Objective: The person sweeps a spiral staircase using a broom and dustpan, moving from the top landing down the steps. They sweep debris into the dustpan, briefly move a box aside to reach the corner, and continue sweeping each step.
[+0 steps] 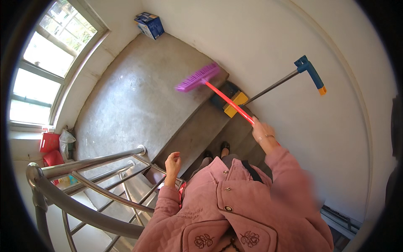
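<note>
My right hand (263,132) is closed around the red handle (228,100) of a broom. The broom's purple head (199,77) is over the concrete landing near its edge, bristles slightly blurred. Behind the handle, a long-handled dustpan (233,115) with a yellow toothed edge sits at the top of the stairs against the wall. Its metal pole (272,87) rises to a blue grip (312,74) with a yellow tip. My left hand (173,165) is raised beside the stair railing, fingers loosely bent, with nothing visible in it.
Stainless steel railing (94,163) curves along the left. Concrete steps (192,135) lead up to the landing (132,94). A blue cardboard box (150,25) stands in the far corner. Red plastic containers (50,143) and a plastic bag (66,140) sit below the window (47,69).
</note>
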Available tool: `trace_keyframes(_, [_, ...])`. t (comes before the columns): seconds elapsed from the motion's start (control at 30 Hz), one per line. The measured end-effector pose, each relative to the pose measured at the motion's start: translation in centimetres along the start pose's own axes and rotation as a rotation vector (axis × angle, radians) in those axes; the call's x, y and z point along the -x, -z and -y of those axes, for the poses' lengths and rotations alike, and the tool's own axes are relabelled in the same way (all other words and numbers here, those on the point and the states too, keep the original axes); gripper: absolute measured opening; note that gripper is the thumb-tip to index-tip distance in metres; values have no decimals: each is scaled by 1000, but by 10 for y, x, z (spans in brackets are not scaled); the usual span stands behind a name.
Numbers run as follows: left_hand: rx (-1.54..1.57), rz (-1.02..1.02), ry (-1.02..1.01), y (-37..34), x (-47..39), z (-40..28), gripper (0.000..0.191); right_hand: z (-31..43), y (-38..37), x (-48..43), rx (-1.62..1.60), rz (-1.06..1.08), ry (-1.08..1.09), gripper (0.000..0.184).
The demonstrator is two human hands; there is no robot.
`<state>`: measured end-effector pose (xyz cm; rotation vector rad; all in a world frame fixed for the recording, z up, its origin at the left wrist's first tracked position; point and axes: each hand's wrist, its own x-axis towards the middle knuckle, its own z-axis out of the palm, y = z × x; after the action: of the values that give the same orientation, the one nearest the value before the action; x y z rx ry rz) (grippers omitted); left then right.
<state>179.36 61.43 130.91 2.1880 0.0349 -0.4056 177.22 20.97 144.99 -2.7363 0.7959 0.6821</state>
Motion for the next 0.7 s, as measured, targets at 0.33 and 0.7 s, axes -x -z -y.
trace_keyframes(0.33, [-85,11,14,13,5,8,21,62,-17,-99,-14,2,83,28])
trace_keyframes(0.7, [-90,44,31,-11,2,47,21,-77,-20,52,49,6,-102,25])
